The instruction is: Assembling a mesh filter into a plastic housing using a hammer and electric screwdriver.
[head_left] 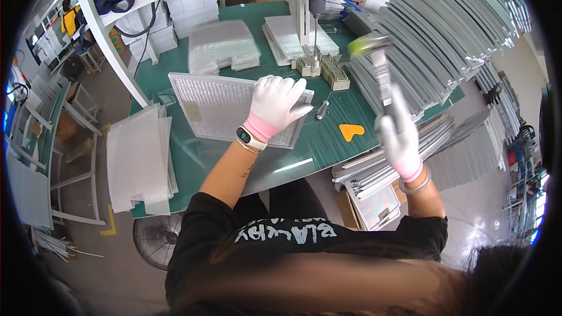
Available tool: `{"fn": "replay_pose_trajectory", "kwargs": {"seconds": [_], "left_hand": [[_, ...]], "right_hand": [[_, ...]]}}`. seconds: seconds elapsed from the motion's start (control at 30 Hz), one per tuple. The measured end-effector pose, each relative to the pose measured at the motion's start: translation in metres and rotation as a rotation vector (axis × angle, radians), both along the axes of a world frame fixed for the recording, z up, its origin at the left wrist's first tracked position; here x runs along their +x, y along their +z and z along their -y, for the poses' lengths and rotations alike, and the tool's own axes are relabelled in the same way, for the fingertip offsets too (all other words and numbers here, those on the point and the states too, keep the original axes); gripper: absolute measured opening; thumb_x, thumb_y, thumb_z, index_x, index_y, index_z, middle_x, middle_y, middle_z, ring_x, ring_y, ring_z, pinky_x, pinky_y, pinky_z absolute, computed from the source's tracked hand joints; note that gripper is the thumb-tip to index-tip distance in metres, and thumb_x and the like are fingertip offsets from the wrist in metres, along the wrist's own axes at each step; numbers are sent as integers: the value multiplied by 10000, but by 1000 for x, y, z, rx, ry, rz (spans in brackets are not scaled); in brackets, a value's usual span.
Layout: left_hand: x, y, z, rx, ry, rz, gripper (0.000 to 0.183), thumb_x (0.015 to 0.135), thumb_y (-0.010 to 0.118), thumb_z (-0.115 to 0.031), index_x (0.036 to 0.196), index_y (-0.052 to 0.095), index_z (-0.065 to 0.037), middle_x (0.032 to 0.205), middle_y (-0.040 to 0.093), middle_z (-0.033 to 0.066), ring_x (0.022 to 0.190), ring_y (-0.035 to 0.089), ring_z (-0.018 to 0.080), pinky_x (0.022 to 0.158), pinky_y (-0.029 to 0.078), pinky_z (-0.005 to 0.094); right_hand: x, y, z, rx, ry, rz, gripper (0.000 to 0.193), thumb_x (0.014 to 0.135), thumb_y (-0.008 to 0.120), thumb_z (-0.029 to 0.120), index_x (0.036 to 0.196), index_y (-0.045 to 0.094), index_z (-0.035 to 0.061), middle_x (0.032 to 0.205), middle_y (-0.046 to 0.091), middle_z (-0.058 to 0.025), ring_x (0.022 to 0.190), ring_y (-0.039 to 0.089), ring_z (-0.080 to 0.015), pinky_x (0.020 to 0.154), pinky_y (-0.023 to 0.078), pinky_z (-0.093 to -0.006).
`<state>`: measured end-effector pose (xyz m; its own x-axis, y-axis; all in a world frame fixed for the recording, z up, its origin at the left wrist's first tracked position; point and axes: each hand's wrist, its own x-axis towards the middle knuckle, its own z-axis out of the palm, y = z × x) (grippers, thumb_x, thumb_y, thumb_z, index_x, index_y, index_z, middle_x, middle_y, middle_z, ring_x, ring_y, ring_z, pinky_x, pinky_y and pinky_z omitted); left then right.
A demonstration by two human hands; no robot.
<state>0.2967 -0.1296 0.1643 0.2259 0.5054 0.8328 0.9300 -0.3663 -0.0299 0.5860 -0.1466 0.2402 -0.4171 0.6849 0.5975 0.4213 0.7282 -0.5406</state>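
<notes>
My left hand (pixel 275 104), in a white glove with a pink cuff, is curled over the upper edge of a silver-framed mesh panel (pixel 213 105). The panel rests on the green tabletop (pixel 246 181), and a small pale plate shows near its left side. Off to the right, my gloved right hand (pixel 400 134) grips the handle of a mallet (pixel 383 76). The mallet is raised, its yellow-green head blurred by motion. Between the hands lie a screwdriver (pixel 322 109) and an orange-yellow angled plate (pixel 351 132).
A drill-like tool (pixel 317 6) stands over a beige slotted block (pixel 335 76). Metal frame strips (pixel 445 29) are piled high at the right. Mesh sheets are stacked at the back (pixel 222 44) and the left edge (pixel 137 161). Below stands a floor fan (pixel 153 239).
</notes>
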Motion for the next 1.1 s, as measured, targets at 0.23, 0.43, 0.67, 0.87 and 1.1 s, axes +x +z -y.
{"fn": "replay_pose_trajectory", "kwargs": {"seconds": [0.23, 0.43, 0.67, 0.87, 1.1], "left_hand": [[-1, -5, -3, -1, -10, 19, 503, 719, 736, -369, 1148, 625, -130, 892, 583, 17, 843, 567, 224, 849, 414, 416], [1, -3, 1, 6, -7, 12, 468, 741, 719, -333, 1155, 629, -134, 889, 584, 12, 848, 562, 219, 859, 408, 413], [0, -3, 6, 41, -17, 42, 441, 736, 725, -350, 1110, 644, -130, 847, 572, 13, 816, 556, 224, 831, 406, 417], [29, 10, 24, -14, 59, 182, 295, 691, 759, -384, 724, 616, -128, 673, 531, 23, 688, 532, 241, 709, 379, 413], [34, 7, 31, 110, 36, 183, 253, 661, 729, -231, 550, 520, -141, 530, 455, 14, 505, 477, 220, 561, 336, 383]], "right_hand": [[-3, -29, 1, -288, -17, 514, 574, 897, 544, 28, 1447, 382, 4, 1292, 565, -265, 981, 660, -391, 857, 533, -391], [13, -27, -3, -74, -64, -348, 570, 923, 488, 22, 1470, 337, -31, 1057, 653, -213, 755, 652, -222, 741, 548, -358], [-1, -47, -19, -374, 50, 431, 568, 923, 539, 103, 1470, 386, 102, 1072, 627, -255, 931, 638, -400, 807, 499, -395], [-37, -160, -66, -385, -7, 601, 596, 891, 564, 163, 1460, 390, 160, 1220, 543, -294, 1089, 557, -458, 922, 467, -488], [-167, 65, -112, 193, 370, -709, 675, 893, 669, 162, 1450, 332, -20, 1351, 462, -212, 1256, 463, -315, 1094, 343, -411]]}}
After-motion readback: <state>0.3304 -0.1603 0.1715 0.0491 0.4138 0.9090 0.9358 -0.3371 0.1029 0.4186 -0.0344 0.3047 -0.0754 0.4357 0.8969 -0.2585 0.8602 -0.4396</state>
